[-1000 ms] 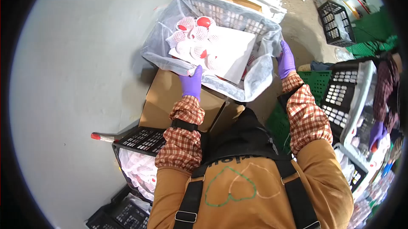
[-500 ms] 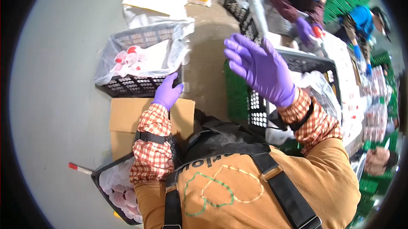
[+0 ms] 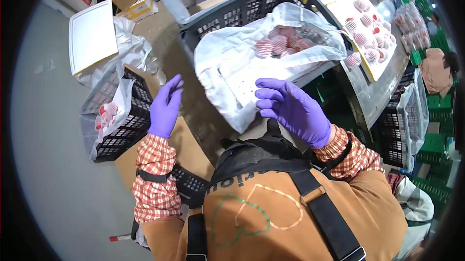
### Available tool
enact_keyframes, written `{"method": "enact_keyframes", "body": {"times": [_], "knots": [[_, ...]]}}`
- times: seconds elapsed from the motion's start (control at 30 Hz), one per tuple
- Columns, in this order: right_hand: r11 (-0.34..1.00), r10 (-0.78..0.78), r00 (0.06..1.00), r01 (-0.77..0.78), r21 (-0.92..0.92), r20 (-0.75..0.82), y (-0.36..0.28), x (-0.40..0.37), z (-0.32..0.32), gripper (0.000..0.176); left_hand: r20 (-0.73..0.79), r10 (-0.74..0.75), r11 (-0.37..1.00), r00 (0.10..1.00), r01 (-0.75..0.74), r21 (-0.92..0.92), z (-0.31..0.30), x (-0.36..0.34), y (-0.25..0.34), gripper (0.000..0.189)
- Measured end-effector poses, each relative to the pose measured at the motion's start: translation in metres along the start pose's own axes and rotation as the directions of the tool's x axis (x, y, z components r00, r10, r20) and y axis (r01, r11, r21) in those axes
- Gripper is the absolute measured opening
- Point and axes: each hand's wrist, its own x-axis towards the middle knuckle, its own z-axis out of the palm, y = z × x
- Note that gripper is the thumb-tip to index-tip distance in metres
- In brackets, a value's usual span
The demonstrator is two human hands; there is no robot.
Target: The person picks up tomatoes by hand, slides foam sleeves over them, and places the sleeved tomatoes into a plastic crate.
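Observation:
Both of my hands wear purple gloves and hold nothing. My left hand (image 3: 165, 108) is raised beside a black lined crate (image 3: 128, 127), fingers stretched out and apart from its rim. In that crate lie a few red fruits in foam nets (image 3: 106, 114). My right hand (image 3: 295, 113) hovers at the near side of a large dark crate (image 3: 227, 11), its fingers loosely curved and spread. White plastic liner (image 3: 218, 62) drapes over this crate's near side. Several netted fruits (image 3: 281, 45) sit inside it, toward the back right.
Cardboard (image 3: 191, 149) lies below my left hand. A metal table (image 3: 373, 94) at the right bears a tray of netted fruits (image 3: 370, 62). Further right stand a lined black crate (image 3: 392, 130) and green crates (image 3: 433, 144). A white board (image 3: 93, 38) rests at back left.
My view has turned right, toward the large crate. My left hand has come off the left crate's rim. My right hand has lowered, its fingers now more curved.

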Motion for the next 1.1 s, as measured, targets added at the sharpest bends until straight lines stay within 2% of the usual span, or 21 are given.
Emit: {"method": "enact_keyframes", "body": {"times": [0.03, 0.1, 0.17, 0.2, 0.23, 0.27, 0.3, 0.33, 0.37, 0.4, 0.5, 0.53, 0.6, 0.7, 0.73, 0.77, 0.83, 0.9, 0.97, 1.03, 1.1], "knots": [[0.996, -0.045, 0.998, 0.042, -0.075, -0.045, -0.012, -0.013, -0.012, 0.053, 0.042, 0.083, 0.996, 0.996, -0.081, -0.034, 0.023, 0.013, 0.016, 0.038], [0.975, -0.137, 0.984, 0.113, -0.192, -0.114, -0.033, -0.039, -0.033, 0.052, 0.084, 0.099, 0.995, 0.992, -0.101, 0.016, 0.076, 0.033, 0.049, 0.034], [0.944, -0.209, 0.964, 0.155, -0.29, -0.165, -0.054, -0.062, -0.051, 0.051, 0.164, 0.14, 0.974, 0.976, -0.166, 0.153, 0.13, 0.05, 0.07, 0.036], [0.92, -0.228, 0.954, 0.147, -0.363, -0.193, -0.066, -0.071, -0.06, 0.051, 0.199, -0.052, 0.991, 0.979, 0.027, 0.128, 0.157, 0.056, 0.078, 0.035], [0.897, -0.239, 0.948, 0.133, -0.422, -0.209, -0.08, -0.083, -0.07, 0.052, 0.312, -0.119, 0.992, 0.943, 0.127, -0.004, 0.185, 0.07, 0.056, 0.036], [0.876, -0.248, 0.948, 0.131, -0.463, -0.2, -0.094, -0.094, -0.082, 0.053, 0.343, 0.066, 0.922, 0.937, -0.189, 0.339, 0.209, 0.079, 0.052, 0.041], [0.853, -0.272, 0.943, 0.143, -0.503, -0.194, -0.108, -0.104, -0.096, 0.054, 0.39, -0.072, 0.934, 0.918, -0.075, 0.349, 0.233, 0.087, 0.048, 0.042], [0.851, -0.268, 0.949, 0.154, -0.502, -0.163, -0.121, -0.114, -0.111, 0.054, 0.454, -0.006, 0.833, 0.891, -0.247, 0.495, 0.25, 0.089, 0.052, 0.044], [0.844, -0.284, 0.948, 0.176, -0.506, -0.144, -0.135, -0.124, -0.125, 0.055, 0.514, -0.152, 0.763, 0.844, -0.23, 0.604, 0.265, 0.098, 0.065, 0.046], [0.826, -0.287, 0.948, 0.174, -0.537, -0.134, -0.147, -0.134, -0.134, 0.054, 0.579, -0.19, 0.723, 0.793, -0.285, 0.629, 0.279, 0.103, 0.077, 0.045], [0.717, -0.312, 0.932, 0.103, -0.689, -0.185, -0.179, -0.153, -0.141, 0.048, 0.591, -0.288, 0.906, 0.753, 0.015, 0.423, 0.302, 0.105, 0.12, 0.04], [0.681, -0.315, 0.93, 0.08, -0.728, -0.192, -0.192, -0.157, -0.144, 0.047, 0.589, -0.278, 0.907, 0.759, 0.005, 0.421, 0.314, 0.108, 0.122, 0.04], [0.631, -0.316, 0.932, 0.066, -0.773, -0.178, -0.213, -0.156, -0.155, 0.046, 0.541, 0.131, 0.807, 0.831, -0.406, 0.429, 0.329, 0.112, 0.119, 0.038], [0.538, -0.43, 0.902, 0.213, -0.816, -0.048, -0.235, -0.143, -0.172, 0.043, 0.526, 0.234, 0.803, 0.818, -0.467, 0.369, 0.338, 0.076, 0.168, 0.035], [0.474, -0.482, 0.876, 0.276, -0.836, 0.016, -0.239, -0.134, -0.17, 0.043, 0.471, 0.312, 0.814, 0.825, -0.487, 0.315, 0.347, 0.064, 0.159, 0.032], [0.407, -0.529, 0.845, 0.331, -0.851, 0.076, -0.241, -0.124, -0.165, 0.042, 0.487, 0.298, 0.807, 0.821, -0.489, 0.331, 0.354, 0.055, 0.15, 0.032], [0.29, -0.476, 0.864, 0.33, -0.898, 0.164, -0.243, -0.102, -0.149, 0.044, 0.483, 0.351, 0.844, 0.803, -0.494, 0.208, 0.362, 0.035, 0.146, 0.035], [0.168, -0.284, 0.909, 0.361, -0.917, 0.305, -0.241, -0.07, -0.149, 0.044, 0.671, 0.301, 0.718, 0.678, -0.624, 0.308, 0.369, 0.03, 0.13, 0.036], [0.08, -0.055, 0.904, 0.428, -0.9, 0.424, -0.234, -0.038, -0.15, 0.044, 0.739, 0.301, 0.843, 0.603, -0.53, 0.09, 0.363, 0.03, 0.124, 0.04], [-0.013, 0.06, 0.915, 0.399, -0.917, 0.398, -0.238, -0.022, -0.162, 0.051, 0.756, 0.275, 0.841, 0.594, -0.53, 0.111, 0.344, 0.029, 0.123, 0.052], [-0.563, 0.105, 0.927, 0.353, -0.747, 0.36, -0.245, -0.014, -0.174, 0.062, 0.415, 0.327, 0.835, 0.849, -0.465, 0.293, 0.319, 0.02, 0.112, 0.065]]}}
